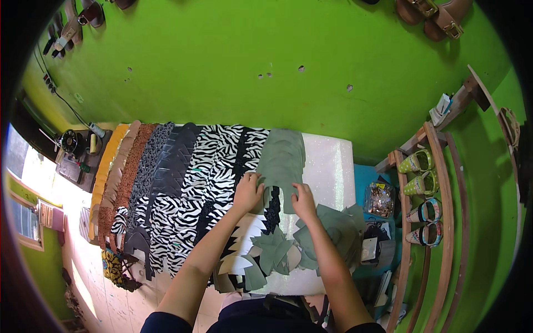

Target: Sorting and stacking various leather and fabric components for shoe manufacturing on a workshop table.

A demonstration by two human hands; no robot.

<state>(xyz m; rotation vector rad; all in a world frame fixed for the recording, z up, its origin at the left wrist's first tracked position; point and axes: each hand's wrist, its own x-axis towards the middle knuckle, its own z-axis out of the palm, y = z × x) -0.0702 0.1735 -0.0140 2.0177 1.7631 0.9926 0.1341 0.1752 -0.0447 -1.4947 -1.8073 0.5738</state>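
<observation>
Between my hands lies a U-shaped grey-green cut piece [277, 178], at the near end of a row of overlapping pieces of the same colour [283, 147]. My left hand [249, 194] closes its fingers on one leg of the U. On the other leg, my right hand [303, 201] pinches the edge. A heap of grey-green pieces [336, 236] sits under my right forearm, with smaller loose green pieces [272, 251] to its left. White-backed pointed pieces [251, 226] show beside my left forearm. Zebra-print pieces [219, 149] lie overlapped in rows to the left.
Further left run rows of dark grey [180, 152], brown [143, 144] and yellow [105, 172] pieces on the white glittery table surface [330, 166]. A sewing machine [71, 141] stands far left. On the right are a clear box of small parts [381, 198] and a wooden rack [441, 222] with shoes.
</observation>
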